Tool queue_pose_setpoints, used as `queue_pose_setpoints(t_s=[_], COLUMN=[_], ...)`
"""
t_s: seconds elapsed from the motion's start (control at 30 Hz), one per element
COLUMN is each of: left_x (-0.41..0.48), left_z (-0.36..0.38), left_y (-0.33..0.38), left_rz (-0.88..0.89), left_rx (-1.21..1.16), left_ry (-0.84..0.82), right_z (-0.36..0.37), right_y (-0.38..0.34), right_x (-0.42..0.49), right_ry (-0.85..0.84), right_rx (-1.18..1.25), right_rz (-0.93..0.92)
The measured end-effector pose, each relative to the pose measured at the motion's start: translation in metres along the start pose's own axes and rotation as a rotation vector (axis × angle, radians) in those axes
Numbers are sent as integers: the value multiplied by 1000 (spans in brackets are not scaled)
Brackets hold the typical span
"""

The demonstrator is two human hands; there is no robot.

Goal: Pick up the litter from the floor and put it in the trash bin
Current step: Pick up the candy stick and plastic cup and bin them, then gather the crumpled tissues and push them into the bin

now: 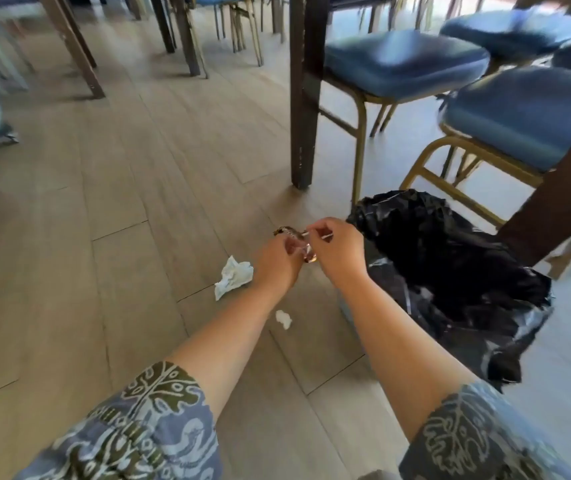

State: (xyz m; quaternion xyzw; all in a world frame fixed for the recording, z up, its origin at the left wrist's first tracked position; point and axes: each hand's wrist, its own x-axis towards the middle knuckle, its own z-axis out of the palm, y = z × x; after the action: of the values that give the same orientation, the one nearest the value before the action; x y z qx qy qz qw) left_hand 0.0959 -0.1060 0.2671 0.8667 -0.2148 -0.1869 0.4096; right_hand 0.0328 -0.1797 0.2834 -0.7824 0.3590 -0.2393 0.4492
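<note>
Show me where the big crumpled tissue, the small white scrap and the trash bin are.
Big crumpled tissue (233,277): head view, middle of the paper.
Small white scrap (283,319): head view, its centre.
Trash bin (450,271): head view, black liner bag.

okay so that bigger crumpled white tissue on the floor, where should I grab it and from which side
Pinch the raised crumpled ridge at the top of the tissue, coming straight down from above. It lies loose on the floor, so its edges offer little to get under. The left hand is nearest.
</note>
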Motion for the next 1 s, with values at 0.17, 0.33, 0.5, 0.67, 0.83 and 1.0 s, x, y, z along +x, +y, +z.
queue_pose_setpoints(t_s=[0.17,0.33,0.5,0.67,0.83,1.0], left_x=[22,49,65,62,60,68], left_z=[-31,-14,21,45,56,64], left_y=[-74,-164,-255,-315,-340,-336], left_rz=[-143,-229,-385,-430,-573,-514], left_rx=[41,41,167,472,476,437], left_ry=[44,84,59,-151,-159,-139], right_z=[93,165,213,237,238,233], right_y=[23,99,171,215,243,257], right_x=[3,8,10,6,-3,1], right_ry=[-150,-216,-324,-505,-577,-543], right_rx=[-39,-179,-359,-685,-754,-656], right_rz=[168,270,308,181,123,143])
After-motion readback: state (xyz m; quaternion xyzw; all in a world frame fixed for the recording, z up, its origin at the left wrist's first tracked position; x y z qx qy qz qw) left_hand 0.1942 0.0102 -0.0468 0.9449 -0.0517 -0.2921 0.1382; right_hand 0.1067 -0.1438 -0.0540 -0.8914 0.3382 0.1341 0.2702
